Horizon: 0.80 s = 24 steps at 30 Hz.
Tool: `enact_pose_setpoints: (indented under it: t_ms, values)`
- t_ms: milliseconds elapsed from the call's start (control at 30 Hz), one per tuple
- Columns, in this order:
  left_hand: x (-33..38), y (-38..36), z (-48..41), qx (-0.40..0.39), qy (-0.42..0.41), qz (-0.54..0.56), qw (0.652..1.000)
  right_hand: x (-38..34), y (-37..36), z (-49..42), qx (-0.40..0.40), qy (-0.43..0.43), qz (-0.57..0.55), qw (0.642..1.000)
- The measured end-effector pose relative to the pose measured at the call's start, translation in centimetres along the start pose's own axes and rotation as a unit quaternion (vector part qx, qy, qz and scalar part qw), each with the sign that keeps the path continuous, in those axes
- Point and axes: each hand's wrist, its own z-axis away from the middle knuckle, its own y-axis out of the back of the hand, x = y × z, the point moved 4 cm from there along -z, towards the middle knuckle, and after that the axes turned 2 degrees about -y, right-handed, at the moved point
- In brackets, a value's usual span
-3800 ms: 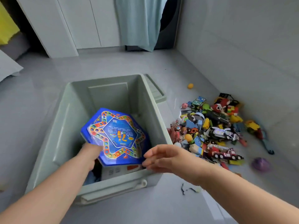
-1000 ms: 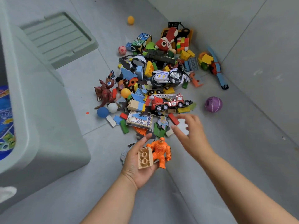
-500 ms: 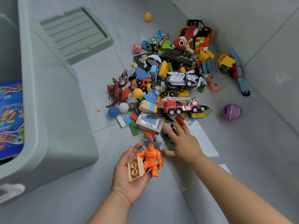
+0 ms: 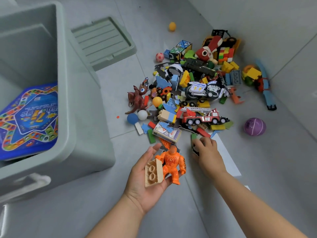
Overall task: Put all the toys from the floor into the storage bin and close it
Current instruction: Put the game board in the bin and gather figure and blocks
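One bin (image 4: 68,117), one lid (image 4: 103,42), one fire truck (image 4: 204,116), two hands (image 4: 145,179) (image 4: 206,155)

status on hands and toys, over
left hand cradles tan two-stud brick and orange muscled figure. right hand pinches black-and-white flat piece by toy pile. grey-green plastic storage bin open, ribbed lid on floor.
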Motion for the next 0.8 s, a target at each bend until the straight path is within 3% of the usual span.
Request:
enact_pose_setpoints:
  t_ms: [33,100,167,233,367,533,667,800]
  values:
    - [0.1,-0.5,0.2,-0.018,-0.005,0.0,1.0,0.1,1.0,0.4,0.016,-0.052,-0.086,0.995]
    - [0.5,-1.7,0.5,-0.043,-0.011,-0.001,0.999,-1.1,4.5,1.6,0.077,-0.113,-0.276,0.951]
    - [1.3,-4.0,1.4,-0.067,-0.007,-0.02,0.998,-3.7,9.6,3.0,0.127,-0.077,-0.422,0.894]
    - [2.6,-6.7,2.8,-0.086,-0.01,-0.07,0.994,-7.7,15.1,5.1,0.133,0.019,-0.48,0.867]
    - [7.3,-10.7,5.4,-0.129,-0.028,-0.161,0.978,-16.3,22.2,8.0,0.136,0.207,-0.315,0.916]
    - [16.8,-10.5,9.9,-0.114,-0.073,-0.238,0.962,-26.3,24.4,7.0,0.141,0.256,-0.186,0.938]
    - [25.0,-4.9,13.3,-0.016,-0.155,-0.23,0.961,-36.0,21.1,5.6,0.058,0.307,-0.216,0.925]
    - [29.6,4.7,14.4,0.11,-0.158,-0.242,0.951,-44.1,13.8,4.5,-0.098,0.296,-0.187,0.932]
